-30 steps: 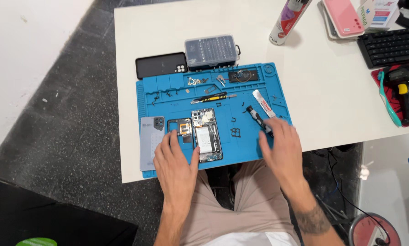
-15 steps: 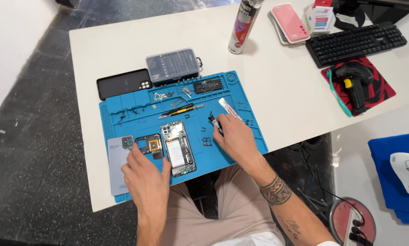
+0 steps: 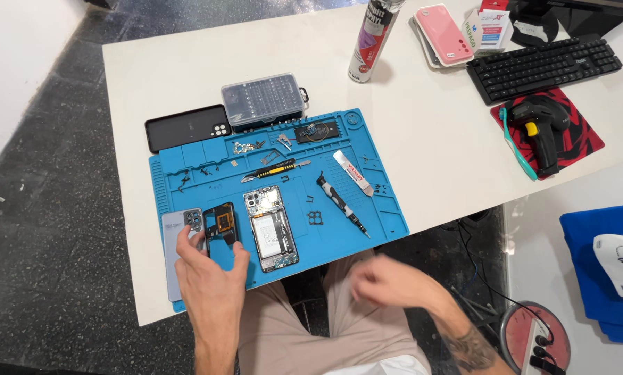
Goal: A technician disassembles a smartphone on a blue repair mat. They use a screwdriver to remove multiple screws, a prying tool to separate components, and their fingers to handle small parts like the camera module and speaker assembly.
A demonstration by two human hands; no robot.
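Observation:
My left hand (image 3: 211,278) lies at the near left of the blue repair mat (image 3: 381,208), fingers pinching a black inner phone cover (image 3: 221,221). That cover sits beside a grey back cover (image 3: 175,239). Just right of it an opened phone (image 3: 271,221) lies face down with its battery and boards exposed. My right hand (image 3: 388,281) is blurred, off the mat and over my lap, fingers curled with nothing seen in it. A black precision screwdriver (image 3: 339,203) lies loose on the mat, right of the phone.
On the mat are a yellow-black tool (image 3: 273,169), a white flat tool (image 3: 352,172) and small screws. Behind it lie a clear bit case (image 3: 264,101) and a black phone case (image 3: 186,127). A spray can (image 3: 370,35), keyboard (image 3: 544,66) and black power tool (image 3: 541,125) stand far right.
My right hand has left the screwdriver on the mat and pulled back toward my lap. My left hand stays on the black cover. The camera view has shifted.

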